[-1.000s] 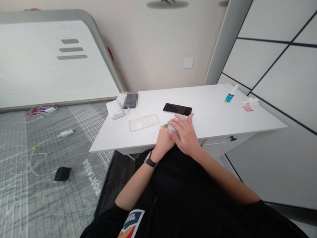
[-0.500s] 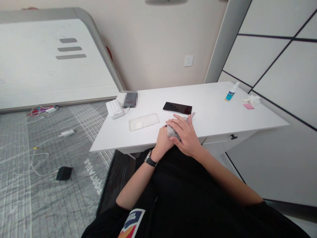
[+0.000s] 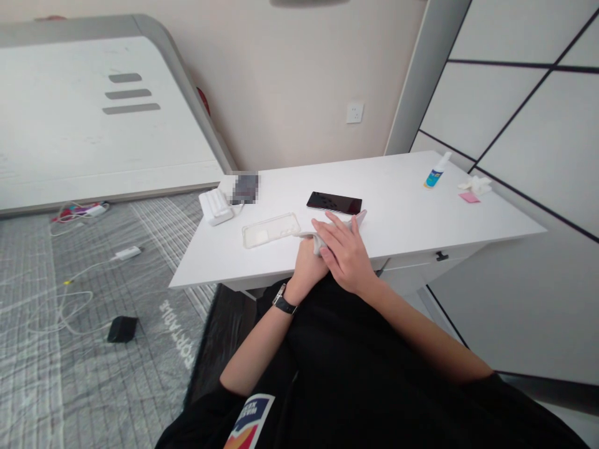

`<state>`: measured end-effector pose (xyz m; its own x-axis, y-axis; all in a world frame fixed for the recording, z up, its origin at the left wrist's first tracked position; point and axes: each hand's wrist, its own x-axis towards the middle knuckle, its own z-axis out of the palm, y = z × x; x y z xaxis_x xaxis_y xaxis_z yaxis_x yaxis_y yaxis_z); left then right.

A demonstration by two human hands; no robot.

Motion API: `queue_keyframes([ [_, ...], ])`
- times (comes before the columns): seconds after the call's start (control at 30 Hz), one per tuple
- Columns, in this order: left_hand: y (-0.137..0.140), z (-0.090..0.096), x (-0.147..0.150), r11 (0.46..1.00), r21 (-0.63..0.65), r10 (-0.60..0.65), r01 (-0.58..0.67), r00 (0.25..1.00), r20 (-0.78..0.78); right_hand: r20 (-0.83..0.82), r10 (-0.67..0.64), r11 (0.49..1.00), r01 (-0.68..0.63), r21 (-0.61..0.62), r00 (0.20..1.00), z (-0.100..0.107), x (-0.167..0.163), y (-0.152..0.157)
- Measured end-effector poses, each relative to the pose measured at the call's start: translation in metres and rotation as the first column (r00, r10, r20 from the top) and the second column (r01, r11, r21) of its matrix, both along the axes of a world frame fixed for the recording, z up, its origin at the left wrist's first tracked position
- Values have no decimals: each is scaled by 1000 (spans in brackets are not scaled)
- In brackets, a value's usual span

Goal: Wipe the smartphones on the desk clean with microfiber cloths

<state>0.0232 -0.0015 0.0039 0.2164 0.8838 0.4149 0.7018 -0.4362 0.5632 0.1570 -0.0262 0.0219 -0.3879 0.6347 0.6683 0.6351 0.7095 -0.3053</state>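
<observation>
Looks midway to me: pale cloth (image 3: 317,244) is between the hands by the desk's (image 3: 412,227) near edge, so it's not put down yet. Right hand (image 3: 346,259) lies over it, fingers stretched, slightly apart; left hand's (image 3: 311,263) fingers are hidden, can't tell. Phone (image 3: 334,203) lies at 12 o'clock from them, clear case (image 3: 249,237) separate at 10

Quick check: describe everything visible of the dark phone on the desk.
The phone is a slim rectangle, its glossy face black and unlit, with reflections and a paler edge along the near side. It lies flat, face up, on the white desk, lengthwise roughly left to right, just beyond the right hand. Whether anything held touches it is unclear.
</observation>
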Motion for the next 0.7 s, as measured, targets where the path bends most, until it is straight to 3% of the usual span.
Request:
queue_keyframes([
  [0.07, 0, 0, 0, 1000, 3, -8, 8, 1000, 6, -20, 1, 1000, -1, 10, 1000, -2, 6, 5],
  [0.2, -5, 6, 3, 999, -18, -42, 42, 999, 28, -147, -212, 977, 211, -22, 966, -4, 29, 35],
  [0.27, -5, 8, 3, 999, -29, -44, 45, 998, 33, -147, -253, 967, 252, -31, 956, -3, 30, 43],
  [0.53, 3, -9, -1, 998, -14, 53, -53, 999, 1, 84, 50, 998, -53, 41, 995, -4, -9, 6],
  [0.6, 3, -8, 0, 999, -3, 49, -49, 999, 5, 118, 43, 998, -49, 48, 992, -6, -3, 11],
  [0.7, 0, 1, 2, 1000, -3, 12, -12, 1000, 21, 22, -71, 997, 71, 32, 997, -8, 15, 33],
])
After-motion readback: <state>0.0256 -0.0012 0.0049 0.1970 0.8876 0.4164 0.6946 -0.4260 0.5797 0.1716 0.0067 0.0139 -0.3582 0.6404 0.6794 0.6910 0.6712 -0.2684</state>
